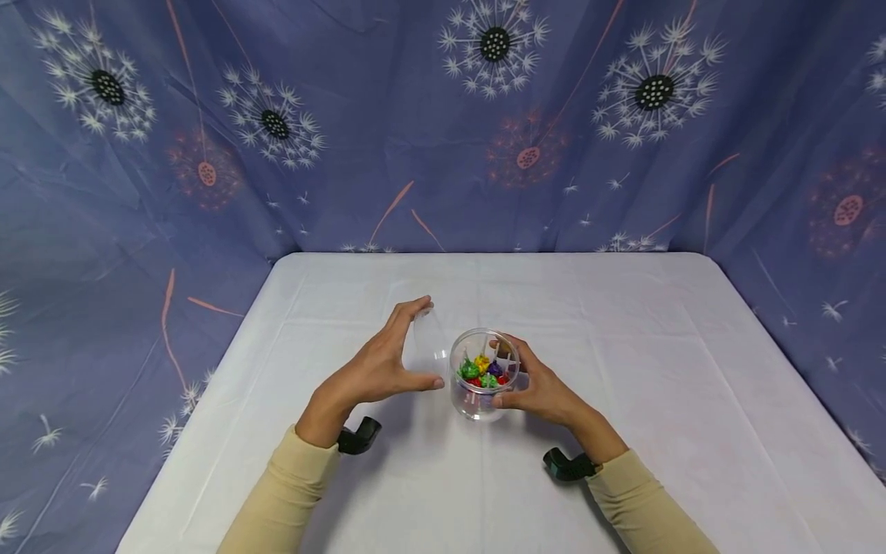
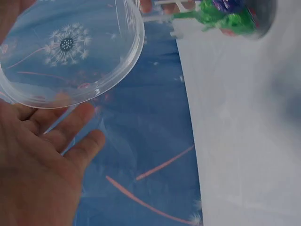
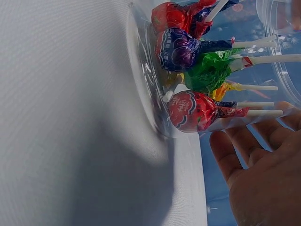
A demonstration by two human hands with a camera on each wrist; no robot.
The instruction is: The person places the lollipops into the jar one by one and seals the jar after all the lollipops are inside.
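Observation:
My left hand [image 1: 377, 362] holds a clear round lid [image 1: 431, 345] on edge between thumb and fingertips, left of the jar. Its pale rim fills the upper left of the left wrist view. The clear plastic jar [image 1: 476, 409] stands upright, and my right hand [image 1: 543, 387] grips its right side with the fingers behind and the thumb in front. Inside are several wrapped lollipops [image 3: 192, 112] in red, green, purple and yellow, sticks pointing up. The jar's mouth is uncovered.
A white cloth covers the table [image 1: 623, 323]. Behind and beside it hangs a blue curtain [image 1: 415, 154] with a dandelion print. Each wrist carries a black strap-on mount [image 1: 569, 466], and both arms wear beige sleeves [image 1: 287, 485].

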